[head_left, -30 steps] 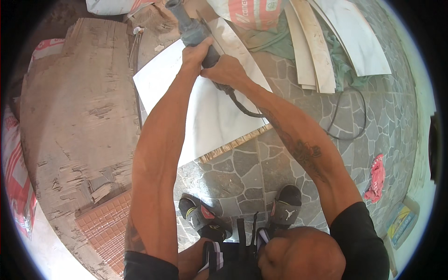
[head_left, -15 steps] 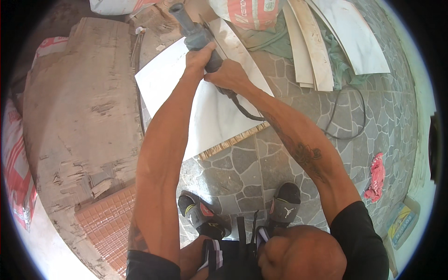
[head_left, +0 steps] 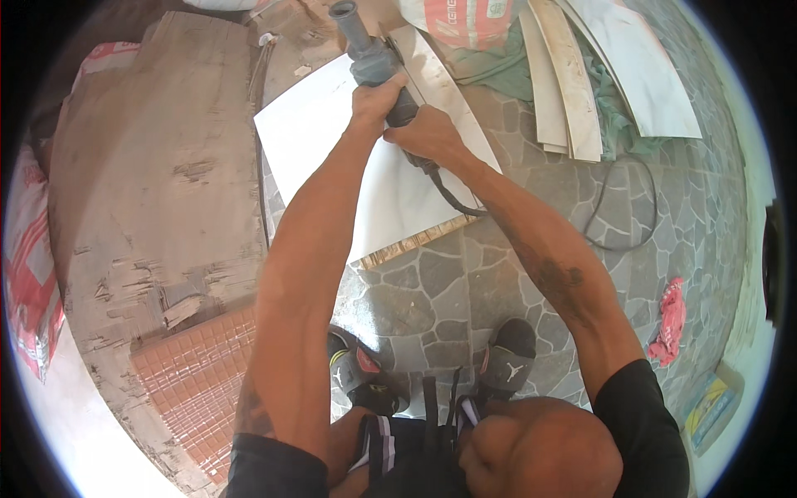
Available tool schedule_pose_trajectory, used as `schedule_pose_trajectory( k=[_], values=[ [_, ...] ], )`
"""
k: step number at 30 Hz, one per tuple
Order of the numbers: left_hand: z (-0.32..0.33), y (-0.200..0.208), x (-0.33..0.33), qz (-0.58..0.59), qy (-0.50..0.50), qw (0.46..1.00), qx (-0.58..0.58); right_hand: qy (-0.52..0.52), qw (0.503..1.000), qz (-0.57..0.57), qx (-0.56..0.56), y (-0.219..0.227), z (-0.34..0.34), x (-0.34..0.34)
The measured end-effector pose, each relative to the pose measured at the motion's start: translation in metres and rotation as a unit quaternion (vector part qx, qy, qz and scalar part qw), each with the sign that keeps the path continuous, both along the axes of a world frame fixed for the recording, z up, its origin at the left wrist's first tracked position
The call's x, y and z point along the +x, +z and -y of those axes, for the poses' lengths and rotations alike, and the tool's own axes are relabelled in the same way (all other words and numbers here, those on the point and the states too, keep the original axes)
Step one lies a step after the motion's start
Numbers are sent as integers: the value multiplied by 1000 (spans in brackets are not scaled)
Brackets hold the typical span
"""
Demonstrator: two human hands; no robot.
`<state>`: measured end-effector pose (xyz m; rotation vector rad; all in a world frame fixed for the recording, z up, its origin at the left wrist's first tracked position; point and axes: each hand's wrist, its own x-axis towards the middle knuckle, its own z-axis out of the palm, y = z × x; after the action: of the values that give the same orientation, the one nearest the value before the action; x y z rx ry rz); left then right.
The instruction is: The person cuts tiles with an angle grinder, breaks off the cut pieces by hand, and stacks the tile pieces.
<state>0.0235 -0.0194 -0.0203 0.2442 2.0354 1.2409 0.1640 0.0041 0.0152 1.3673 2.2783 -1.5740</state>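
An angle grinder (head_left: 375,66) with a thin cutting disc (head_left: 392,50) lies over a white marble-look tile (head_left: 320,120). My left hand (head_left: 378,101) is wrapped around the body just behind the tool's head. Closer to me, my right hand (head_left: 426,134) grips the rear of the same body. A grey cylindrical side handle (head_left: 350,26) points away from me. The disc stands on edge, on the right of the head, near the line between the tile's wide part and its right strip. Where it meets the tile is hard to make out.
The power cord (head_left: 457,204) passes under my right forearm and loops over the stone-pattern floor (head_left: 415,303). Cut tile strips (head_left: 560,83) lie on green cloth (head_left: 496,70) at the far right. A worn wooden board (head_left: 158,166) and brown tile sheet (head_left: 199,382) lie left; a red cloth (head_left: 669,322) lies right.
My view has shifted slightly, so most things sit a little farther right. Both hands keep their grip, and the grinder has moved only slightly over the tile, toward its right side.
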Motion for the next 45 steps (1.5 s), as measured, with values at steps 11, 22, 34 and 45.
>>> schedule_pose_trajectory(
  k=[11, 22, 34, 45],
  values=[
    [12, 10, 21, 16, 3, 1000, 2, 12, 1000, 0, -17, 1, 9, 15],
    [20, 6, 35, 14, -12, 1000, 9, -10, 1000, -8, -21, -7, 17, 30],
    [26, 10, 50, 32, 10, 999, -3, -6, 1000, 8, -15, 6, 25, 46],
    [37, 10, 58, 24, 16, 1000, -11, -3, 1000, 8, -30, 10, 34, 54]
  ],
)
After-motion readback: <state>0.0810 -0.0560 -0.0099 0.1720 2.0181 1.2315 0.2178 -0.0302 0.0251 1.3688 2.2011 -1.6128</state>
